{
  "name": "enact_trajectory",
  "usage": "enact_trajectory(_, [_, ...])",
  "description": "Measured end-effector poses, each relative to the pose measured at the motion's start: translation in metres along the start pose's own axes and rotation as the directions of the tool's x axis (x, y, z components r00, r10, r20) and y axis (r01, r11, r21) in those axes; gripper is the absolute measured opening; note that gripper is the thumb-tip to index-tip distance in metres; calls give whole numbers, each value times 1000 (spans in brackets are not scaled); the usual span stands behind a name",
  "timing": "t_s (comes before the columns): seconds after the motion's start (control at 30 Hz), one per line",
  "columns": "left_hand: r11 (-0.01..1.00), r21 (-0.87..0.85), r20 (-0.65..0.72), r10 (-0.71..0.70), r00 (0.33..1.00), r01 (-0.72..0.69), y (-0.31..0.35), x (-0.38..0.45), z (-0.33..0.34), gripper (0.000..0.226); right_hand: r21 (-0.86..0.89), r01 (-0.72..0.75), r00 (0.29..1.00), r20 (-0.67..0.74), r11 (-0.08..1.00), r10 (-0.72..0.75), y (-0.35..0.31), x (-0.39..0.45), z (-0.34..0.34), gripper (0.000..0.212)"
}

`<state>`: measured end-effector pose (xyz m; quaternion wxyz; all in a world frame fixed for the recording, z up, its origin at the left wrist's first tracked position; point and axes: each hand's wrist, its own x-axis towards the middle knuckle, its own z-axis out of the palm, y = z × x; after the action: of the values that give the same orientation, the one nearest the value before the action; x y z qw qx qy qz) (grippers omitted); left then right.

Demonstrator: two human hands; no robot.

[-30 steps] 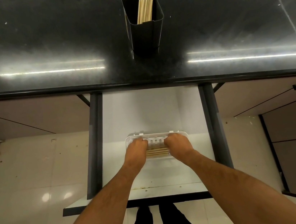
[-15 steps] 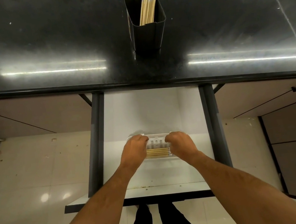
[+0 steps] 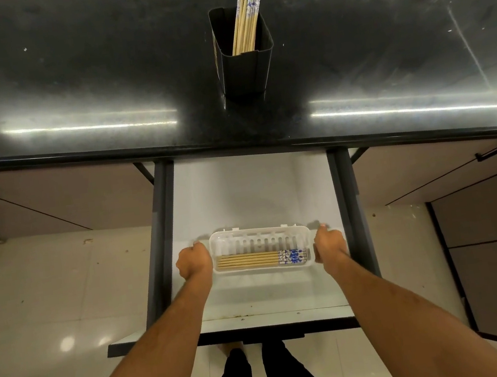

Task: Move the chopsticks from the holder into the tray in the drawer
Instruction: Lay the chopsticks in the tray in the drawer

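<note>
A white slotted tray point(image 3: 260, 240) lies in the open drawer point(image 3: 254, 194), with several wooden chopsticks point(image 3: 250, 259) lying flat in it, their blue-patterned ends to the right. My left hand point(image 3: 193, 260) is at the tray's left end and my right hand point(image 3: 328, 242) at its right end. Both have curled fingers and nothing shows in them. Whether they touch the tray's ends I cannot tell. On the black counter stands a black holder point(image 3: 243, 62) with several more chopsticks point(image 3: 246, 14) upright in it.
The dark counter point(image 3: 69, 85) runs across the top, its front edge overhanging the drawer's back. Dark drawer rails point(image 3: 160, 247) flank the white drawer floor. Cabinet fronts with bar handles point(image 3: 495, 151) sit to both sides. My legs stand on the tiled floor point(image 3: 49, 293).
Both hands moved apart from over the middle of the tray to its two ends, which uncovers the chopsticks lying inside. The view shifted down slightly.
</note>
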<state>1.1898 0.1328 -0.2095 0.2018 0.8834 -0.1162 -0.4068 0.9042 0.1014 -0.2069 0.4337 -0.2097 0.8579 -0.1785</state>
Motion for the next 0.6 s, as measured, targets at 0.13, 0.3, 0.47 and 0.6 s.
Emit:
enact_trajectory(0.13, [1000, -9, 91, -10, 996, 11, -4, -6, 9, 43, -54, -9, 1000, 27, 998, 10, 3, -6, 7, 51])
enact_trajectory(0.3, [999, 40, 84, 24, 996, -28, 1, -15, 12, 42, -127, 48, 999, 30, 991, -45, -1, -14, 9, 54])
enact_trajectory(0.47, [998, 51, 103, 39, 994, -45, 1, -18, 11, 42, -211, 155, 988, 60, 965, -145, -3, -23, 10, 48])
enact_trajectory(0.6, [996, 58, 115, 55, 992, -62, -1, -15, 9, 44, -236, 191, 981, 91, 953, -174, -2, -23, 9, 48])
